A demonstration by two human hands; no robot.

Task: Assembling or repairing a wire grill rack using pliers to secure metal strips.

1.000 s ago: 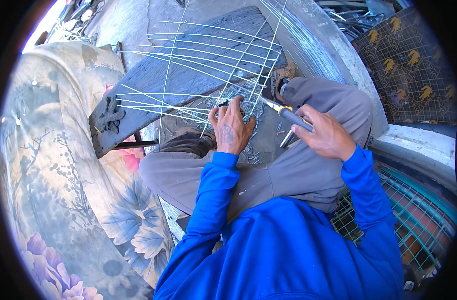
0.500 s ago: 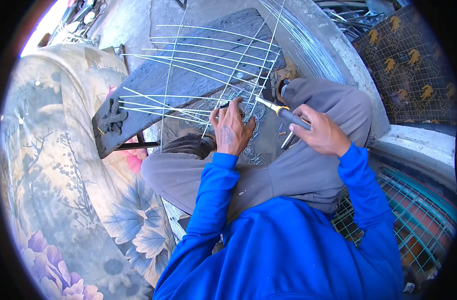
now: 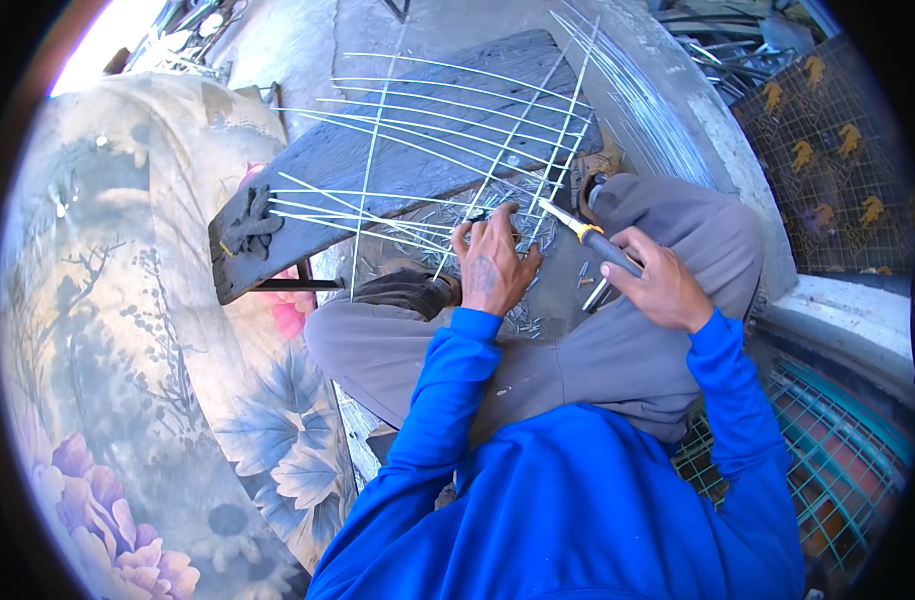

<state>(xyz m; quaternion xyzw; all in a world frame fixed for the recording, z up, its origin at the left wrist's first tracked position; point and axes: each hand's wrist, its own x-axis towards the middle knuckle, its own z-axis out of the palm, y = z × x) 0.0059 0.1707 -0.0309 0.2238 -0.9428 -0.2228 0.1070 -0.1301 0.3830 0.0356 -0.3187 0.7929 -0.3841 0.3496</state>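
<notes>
A grid of thin pale metal rods (image 3: pixel 447 113) lies across a dark, worn wooden plank (image 3: pixel 307 165), its near end reaching over my lap. My left hand (image 3: pixel 492 268) is at that near end, back up, fingers bent down over the rods and thumb out to the side. A small black thing (image 3: pixel 475 214) shows at its fingertips; what the fingers grip is hidden. In my right hand (image 3: pixel 667 285) is a hand tool (image 3: pixel 599 240) with a dark grey handle, a yellow-orange collar and a pale tip. Its tip is beside the rods; I cannot tell its exact kind.
Short metal offcuts (image 3: pixel 522 318) litter the ground between my legs. A dark glove (image 3: pixel 249 228) lies on the plank's left end. Long rods (image 3: pixel 642 110) are bundled at the far right. Flowered cloth (image 3: pixel 127 330) covers the left side; a green wire mesh (image 3: pixel 827 465) is at the lower right.
The whole scene sits slightly farther right in the picture. Both hands keep nearly the same places against the rods, and the tool's tip stays beside them.
</notes>
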